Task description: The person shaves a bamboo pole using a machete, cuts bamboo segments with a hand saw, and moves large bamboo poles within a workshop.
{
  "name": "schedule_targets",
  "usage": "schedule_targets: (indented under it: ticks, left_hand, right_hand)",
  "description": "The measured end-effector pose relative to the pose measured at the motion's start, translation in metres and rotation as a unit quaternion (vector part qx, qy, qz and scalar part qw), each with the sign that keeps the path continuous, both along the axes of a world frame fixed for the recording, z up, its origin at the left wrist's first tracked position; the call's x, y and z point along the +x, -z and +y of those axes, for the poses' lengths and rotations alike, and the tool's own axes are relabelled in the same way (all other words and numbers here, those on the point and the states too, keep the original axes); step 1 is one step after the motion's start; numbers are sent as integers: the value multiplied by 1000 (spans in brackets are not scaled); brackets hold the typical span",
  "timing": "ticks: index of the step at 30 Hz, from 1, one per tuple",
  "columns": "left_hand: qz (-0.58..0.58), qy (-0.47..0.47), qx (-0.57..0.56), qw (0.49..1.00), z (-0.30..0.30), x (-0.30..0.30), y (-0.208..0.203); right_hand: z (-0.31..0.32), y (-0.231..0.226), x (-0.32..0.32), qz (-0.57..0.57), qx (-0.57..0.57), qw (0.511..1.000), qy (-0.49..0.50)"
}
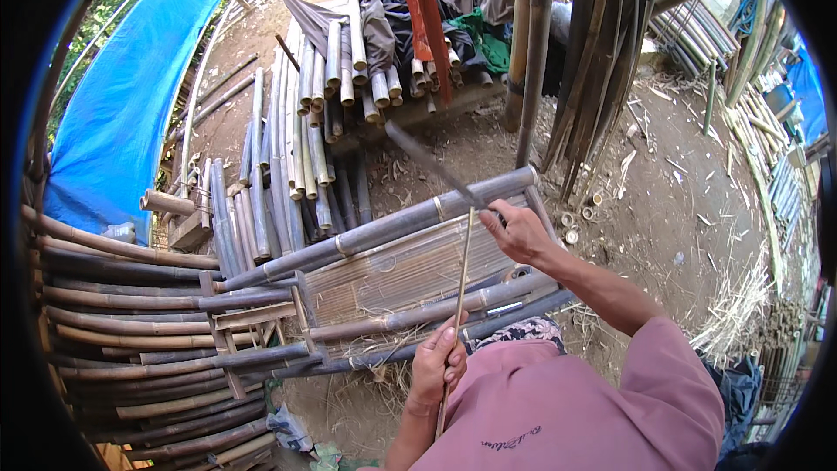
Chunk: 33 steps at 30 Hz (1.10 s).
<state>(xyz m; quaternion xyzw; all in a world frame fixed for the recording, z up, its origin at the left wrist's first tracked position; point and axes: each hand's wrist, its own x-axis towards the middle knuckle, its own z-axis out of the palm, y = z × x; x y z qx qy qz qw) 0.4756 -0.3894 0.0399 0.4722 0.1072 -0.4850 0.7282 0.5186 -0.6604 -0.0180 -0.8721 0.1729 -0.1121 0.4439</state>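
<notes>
My left hand is closed round a thin bamboo strip, low in front of my chest. The strip slants upward, and its upper end comes close to the blade by my right hand. My right hand grips a long-bladed knife, its handle mostly hidden in the fist. The dull grey blade points away to the upper left, over a thick bamboo pole. Whether the blade touches the strip I cannot tell. Beneath both hands lies a bamboo bench with a slatted top.
Stacked bamboo poles fill the left side. Cut bamboo lengths lie beyond the bench, partly under dark cloths. Upright dark bamboo poles stand at the far right. A blue tarp hangs far left. Shavings litter the ground.
</notes>
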Motion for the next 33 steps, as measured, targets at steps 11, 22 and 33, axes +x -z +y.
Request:
schedule_targets:
  ticks: [11, 22, 33]
  left_hand:
    - [-485, 271, 166, 814, -6, 36, 75]
    - [-606, 260, 290, 694, 1, 159, 178]
    - [-669, 97, 223, 703, 7, 240, 220]
  right_hand:
    - [3, 51, -83, -103, 479, 808, 328]
    - [-65, 38, -111, -236, 327, 801, 442]
    - [-36, 13, -80, -175, 373, 827, 383]
